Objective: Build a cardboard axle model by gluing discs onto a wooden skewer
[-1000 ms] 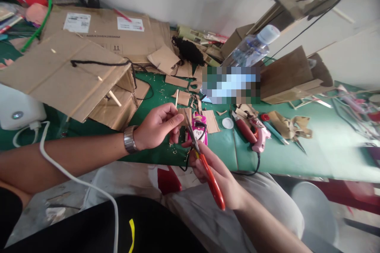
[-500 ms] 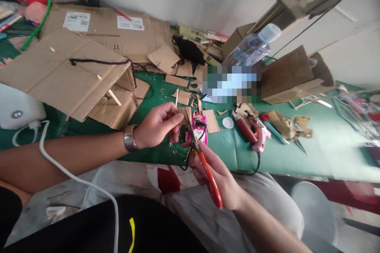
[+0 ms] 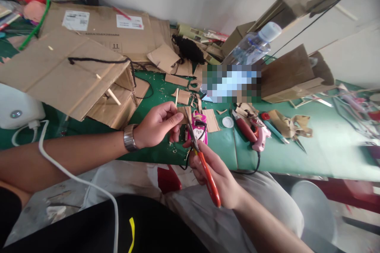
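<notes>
My left hand (image 3: 157, 125), with a metal watch (image 3: 129, 138) on its wrist, pinches a small cardboard piece (image 3: 186, 114) over the near edge of the green table (image 3: 311, 154). My right hand (image 3: 218, 174) grips red-handled scissors (image 3: 204, 166). Their blades point up and meet the cardboard piece just right of my left fingertips. A thin wooden stick (image 3: 176, 97) stands up behind my left fingers. A pink power strip (image 3: 199, 125) lies on the table directly behind the blades.
A large cardboard structure (image 3: 68, 75) with a black cord fills the left. A pink glue gun (image 3: 260, 136), a red-handled tool (image 3: 243, 128), cardboard scraps (image 3: 291, 124), a water bottle (image 3: 252, 45) and a cardboard model (image 3: 293, 71) lie to the right. A white cable (image 3: 74, 180) crosses my left arm.
Almost nothing has moved. Both hands stay in place; the scissors' handles have drawn slightly closer together around the cardboard piece.
</notes>
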A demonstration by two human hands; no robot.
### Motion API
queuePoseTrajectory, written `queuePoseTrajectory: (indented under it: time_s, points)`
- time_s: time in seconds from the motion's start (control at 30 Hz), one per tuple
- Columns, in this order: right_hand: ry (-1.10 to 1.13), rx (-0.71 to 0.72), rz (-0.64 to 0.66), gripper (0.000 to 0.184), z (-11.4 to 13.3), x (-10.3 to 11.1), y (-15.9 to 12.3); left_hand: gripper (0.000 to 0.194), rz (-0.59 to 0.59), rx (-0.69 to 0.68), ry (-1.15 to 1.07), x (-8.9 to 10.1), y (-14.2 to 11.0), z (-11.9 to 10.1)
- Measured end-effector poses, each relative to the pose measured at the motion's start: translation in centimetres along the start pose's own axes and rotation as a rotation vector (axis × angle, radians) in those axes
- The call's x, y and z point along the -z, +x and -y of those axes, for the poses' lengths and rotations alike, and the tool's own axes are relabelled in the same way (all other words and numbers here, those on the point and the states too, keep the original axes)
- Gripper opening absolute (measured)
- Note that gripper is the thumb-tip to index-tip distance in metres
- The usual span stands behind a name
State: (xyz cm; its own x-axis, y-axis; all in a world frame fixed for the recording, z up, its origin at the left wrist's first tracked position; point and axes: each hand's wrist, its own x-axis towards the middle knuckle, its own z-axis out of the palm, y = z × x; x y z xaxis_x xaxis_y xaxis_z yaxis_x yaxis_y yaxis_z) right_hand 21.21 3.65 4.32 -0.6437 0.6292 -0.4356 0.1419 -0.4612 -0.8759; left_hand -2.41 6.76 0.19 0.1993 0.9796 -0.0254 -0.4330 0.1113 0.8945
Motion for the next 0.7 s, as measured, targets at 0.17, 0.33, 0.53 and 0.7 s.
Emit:
queuePoseTrajectory:
  time_s: [0.17, 0.33, 0.53, 0.7]
  points:
    - [0.017, 0.011, -0.005, 0.042, 0.1, 0.0, -0.1, 0.051, -0.015, 0.0, -0.042, -0.1, 0.0, 0.0]
    - [0.103, -0.029, -0.021, 0.048, 0.8, 0.2, -0.2, 0.047, 0.003, 0.034, -0.141, 0.1, -0.1, 0.0]
    - [0.096, -0.022, -0.014, 0.046, 0.9, 0.2, -0.1, 0.044, 0.019, 0.013, -0.036, 0.1, -0.3, 0.0]
    - [0.005, -0.014, -0.018, 0.046, 0.6, 0.3, -0.3, 0.046, 0.03, -0.006, 0.07, 0.0, -0.3, 0.0]
